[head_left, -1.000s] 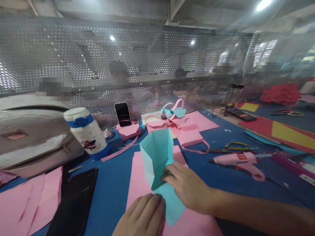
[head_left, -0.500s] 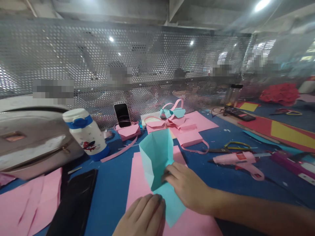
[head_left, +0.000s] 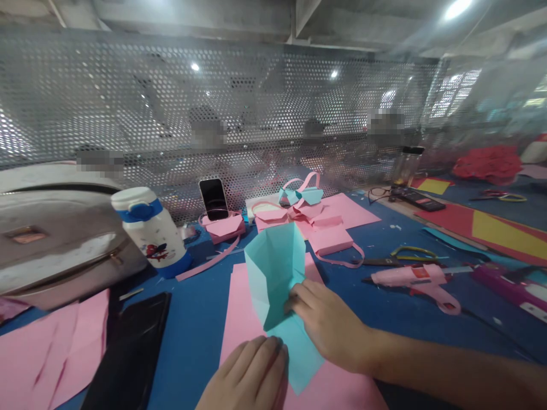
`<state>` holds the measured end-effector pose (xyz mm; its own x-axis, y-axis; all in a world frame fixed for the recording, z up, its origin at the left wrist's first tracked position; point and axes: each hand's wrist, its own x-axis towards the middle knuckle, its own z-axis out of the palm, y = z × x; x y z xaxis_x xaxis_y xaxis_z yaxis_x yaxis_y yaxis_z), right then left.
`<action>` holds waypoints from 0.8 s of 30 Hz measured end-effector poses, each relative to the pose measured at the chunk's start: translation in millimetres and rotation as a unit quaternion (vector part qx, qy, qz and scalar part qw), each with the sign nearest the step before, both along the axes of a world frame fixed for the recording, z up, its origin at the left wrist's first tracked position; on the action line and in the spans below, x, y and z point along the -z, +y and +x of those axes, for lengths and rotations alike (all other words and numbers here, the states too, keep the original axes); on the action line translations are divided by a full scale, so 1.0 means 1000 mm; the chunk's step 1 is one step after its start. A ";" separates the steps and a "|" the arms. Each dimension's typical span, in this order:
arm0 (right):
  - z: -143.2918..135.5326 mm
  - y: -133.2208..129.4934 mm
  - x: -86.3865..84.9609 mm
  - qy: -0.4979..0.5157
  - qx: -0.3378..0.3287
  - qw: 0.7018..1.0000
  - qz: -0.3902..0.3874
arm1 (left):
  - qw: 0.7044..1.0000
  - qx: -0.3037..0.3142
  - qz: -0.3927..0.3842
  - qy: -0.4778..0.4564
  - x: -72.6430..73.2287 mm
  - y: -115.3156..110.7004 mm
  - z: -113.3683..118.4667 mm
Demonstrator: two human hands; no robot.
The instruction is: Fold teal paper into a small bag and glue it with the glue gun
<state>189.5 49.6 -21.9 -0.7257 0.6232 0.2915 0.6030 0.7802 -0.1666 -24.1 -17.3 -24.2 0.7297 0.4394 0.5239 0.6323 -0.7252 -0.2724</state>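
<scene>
A folded light-blue paper [head_left: 277,267] stands partly upright on pink sheets [head_left: 239,302], with a flat flap toward the front. My right hand [head_left: 327,322] grips its right side near the lower fold, the fingertips partly hidden inside. At the flap's left edge, my left hand [head_left: 250,376] rests low over the pink paper, its fingers pressed together and bent; whatever lies under the fingertips is hidden.
Left are a white bottle [head_left: 160,245], a bag [head_left: 60,239] and a black phone [head_left: 128,353]. Small pink paper bags [head_left: 333,236] stand behind. Scissors [head_left: 410,254] and a pink glue gun [head_left: 427,279] lie right. A perforated metal screen [head_left: 265,114] rises at the back.
The upright part of the light-blue paper has shifted slightly to the right with my right hand. My left hand is almost unmoved.
</scene>
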 end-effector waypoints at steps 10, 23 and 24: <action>0.001 0.000 -0.002 -0.003 0.002 1.000 0.011 | 1.000 0.007 0.000 0.011 0.000 0.001 -0.002; 0.005 -0.003 -0.006 0.068 -0.108 0.991 -0.028 | 1.000 0.003 -0.006 0.003 0.004 0.000 -0.001; 0.005 -0.004 -0.007 0.063 -0.107 0.991 -0.040 | 1.000 0.003 -0.005 0.004 0.004 0.000 -0.001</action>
